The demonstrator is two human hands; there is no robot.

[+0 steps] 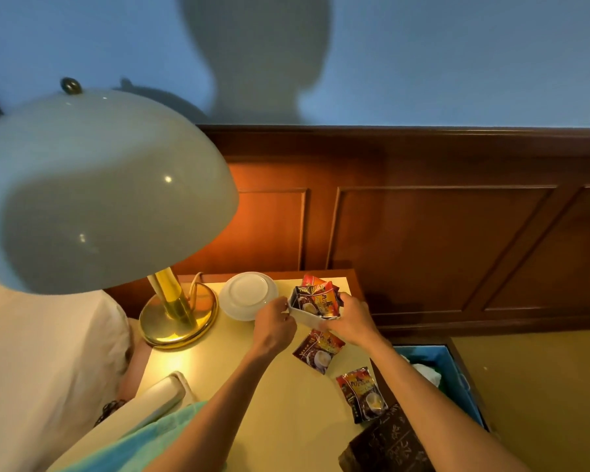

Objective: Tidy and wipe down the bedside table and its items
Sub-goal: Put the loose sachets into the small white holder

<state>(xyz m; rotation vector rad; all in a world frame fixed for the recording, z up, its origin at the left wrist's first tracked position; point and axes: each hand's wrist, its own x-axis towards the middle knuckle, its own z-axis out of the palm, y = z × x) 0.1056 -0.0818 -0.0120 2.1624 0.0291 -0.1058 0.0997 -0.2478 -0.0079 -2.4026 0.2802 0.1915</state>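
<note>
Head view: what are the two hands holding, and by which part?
Both hold the small white box of sachets: left hand pinches its left end, right hand grips its right end.

Left hand fingers curled, pinching, right hand curled, gripping, forearms extended

Wood-panelled wainscot ran below blue wall. Blue-lined bin stood right of table; white pillow lay left.

White box stuffed with upright sachets; two sachets flat on table.
</note>
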